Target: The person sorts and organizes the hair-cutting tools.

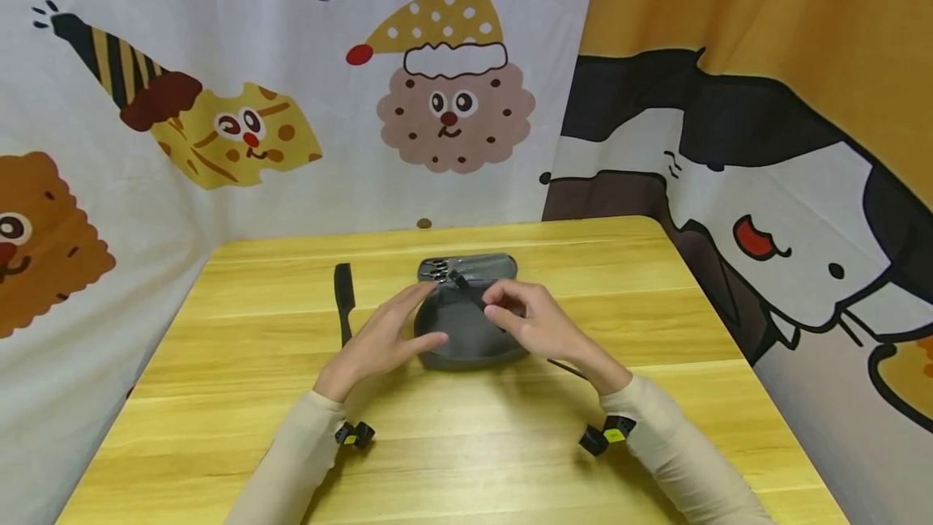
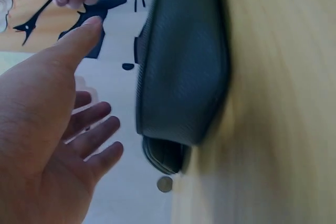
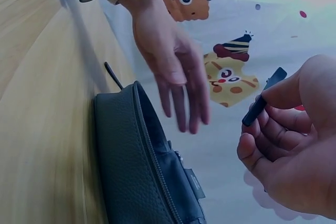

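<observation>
While hovering above the wooden table (image 1: 452, 444), covered part of one unzipped grey zip case (image 1: 474, 361), dead centre! Glimpsed silver looped tools (image 1: 437, 271) in its far flap (image 1: 481, 267), too small to count surely. Spotted one black comb (image 1: 345, 286) out left, with its handle end hidden behind the left hand (image 1: 381, 341) in the head view, and one thin black rod (image 1: 567, 369) just beside the right wrist. Counted two wrist cameras (image 1: 355, 434), one per cuff, before a cartoon-printed curtain (image 1: 321, 201). Now, pinched a single slim black tool (image 1: 467, 290) between thumb and fingers of the right hand (image 1: 538, 321), tilted over the case, with its wider head toward the far flap! Opposite, held the left hand near the case's left edge, gripping nothing, with fingers stretched and thumb well apart.
</observation>
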The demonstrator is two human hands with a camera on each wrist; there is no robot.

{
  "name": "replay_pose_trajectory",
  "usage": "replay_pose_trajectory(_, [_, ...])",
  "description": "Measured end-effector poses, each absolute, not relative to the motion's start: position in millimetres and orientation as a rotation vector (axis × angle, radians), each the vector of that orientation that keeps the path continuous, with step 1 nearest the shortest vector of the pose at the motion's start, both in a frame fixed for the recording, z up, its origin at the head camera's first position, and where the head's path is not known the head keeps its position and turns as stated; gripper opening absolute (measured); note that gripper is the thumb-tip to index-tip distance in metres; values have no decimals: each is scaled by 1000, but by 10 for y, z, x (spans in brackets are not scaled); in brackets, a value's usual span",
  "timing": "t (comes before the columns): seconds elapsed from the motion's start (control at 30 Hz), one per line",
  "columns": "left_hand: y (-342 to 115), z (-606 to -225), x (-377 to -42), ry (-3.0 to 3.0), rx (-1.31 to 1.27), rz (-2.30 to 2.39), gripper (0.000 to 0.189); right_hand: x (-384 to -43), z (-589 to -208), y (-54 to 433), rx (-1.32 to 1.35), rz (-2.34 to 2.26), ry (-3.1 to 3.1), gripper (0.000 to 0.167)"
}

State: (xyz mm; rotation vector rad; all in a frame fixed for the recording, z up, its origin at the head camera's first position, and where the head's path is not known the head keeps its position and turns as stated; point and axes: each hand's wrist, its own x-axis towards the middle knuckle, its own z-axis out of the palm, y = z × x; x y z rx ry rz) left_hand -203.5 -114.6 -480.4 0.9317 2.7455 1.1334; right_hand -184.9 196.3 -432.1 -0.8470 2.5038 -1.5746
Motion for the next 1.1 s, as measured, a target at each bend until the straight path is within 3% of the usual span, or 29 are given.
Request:
replay_pose_trajectory(0.47, [-887,-4450,-2056,2857,1322,1443,78,-1902,-4291,2004,-814,-1619,2466,17])
replay_pose_trajectory(0.93, [-755,-4408,-2019,2775,1398,1519,74,-1908,-4301,2018,-877,-1623,2407,17])
replay_pose_trajectory(1.1, [-735,-4403,-2021,2795,1455,1571,51,-1908,-4301,2013,-886,-1605,2375,18])
